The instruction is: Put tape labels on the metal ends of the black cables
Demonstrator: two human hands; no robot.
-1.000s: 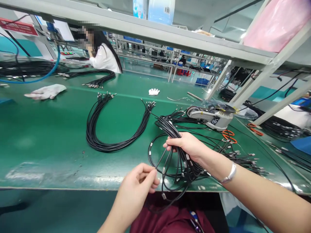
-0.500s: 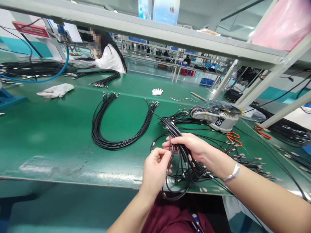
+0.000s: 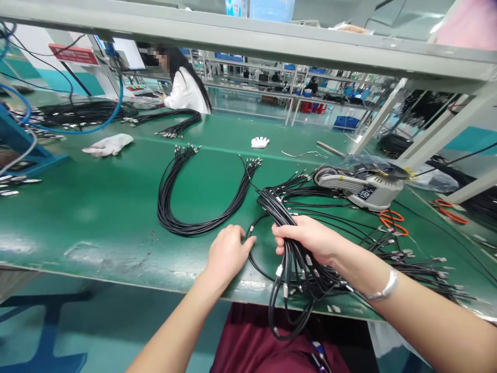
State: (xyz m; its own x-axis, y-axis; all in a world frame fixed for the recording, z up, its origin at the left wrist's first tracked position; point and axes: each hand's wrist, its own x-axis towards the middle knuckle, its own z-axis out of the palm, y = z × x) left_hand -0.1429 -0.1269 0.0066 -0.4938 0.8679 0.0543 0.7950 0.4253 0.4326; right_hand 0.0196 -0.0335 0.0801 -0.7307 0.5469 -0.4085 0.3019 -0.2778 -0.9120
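My right hand (image 3: 305,235) is wrapped round a thick bundle of black cables (image 3: 277,204) with small silver metal ends and sleeves. Lower loops of the bundle hang over the table's front edge. Left of it, my left hand (image 3: 230,251) is low over the green table (image 3: 116,217), thumb spread from the fingers, with nothing seen in it. Its thumb tip is close to a single cable loop (image 3: 251,254); whether they touch I cannot tell. Beyond my left hand a U-shaped bundle of black cables (image 3: 186,228) lies flat, both ends pointing away from me.
A grey tape dispenser (image 3: 373,191) and orange-handled scissors (image 3: 393,221) are at the right, near loose cable ends (image 3: 419,269). White gloves (image 3: 111,145) lie farther back. A shelf beam (image 3: 233,39) crosses overhead. A person in white (image 3: 188,88) sits across the table.
My left hand has let go of the cable at the bundle and moved left, down towards the table. My right hand keeps its hold, its fingers now closed tighter. The view has shifted slightly.
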